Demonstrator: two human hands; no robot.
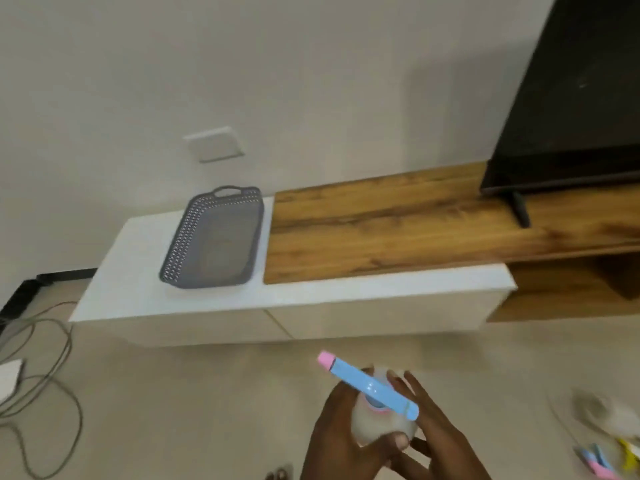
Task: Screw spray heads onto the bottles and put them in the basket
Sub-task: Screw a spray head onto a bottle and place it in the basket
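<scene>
A pale translucent bottle (381,427) sits low in the middle of the view with a blue spray head (367,384) on its neck; the head's pink nozzle points up and left. My left hand (341,434) wraps the bottle from the left, thumb across its front. My right hand (433,431) rests against the bottle's right side, fingers spread by the spray head. A grey perforated basket (211,237) with nothing in it stands on the white cabinet top (138,289), well ahead and to the left.
A wooden shelf (398,230) adjoins the basket on the right, with a dark TV (571,98) on it. Cables (45,358) trail over the floor at left. At the right edge lie another pale bottle (602,407) and several coloured spray heads (602,462).
</scene>
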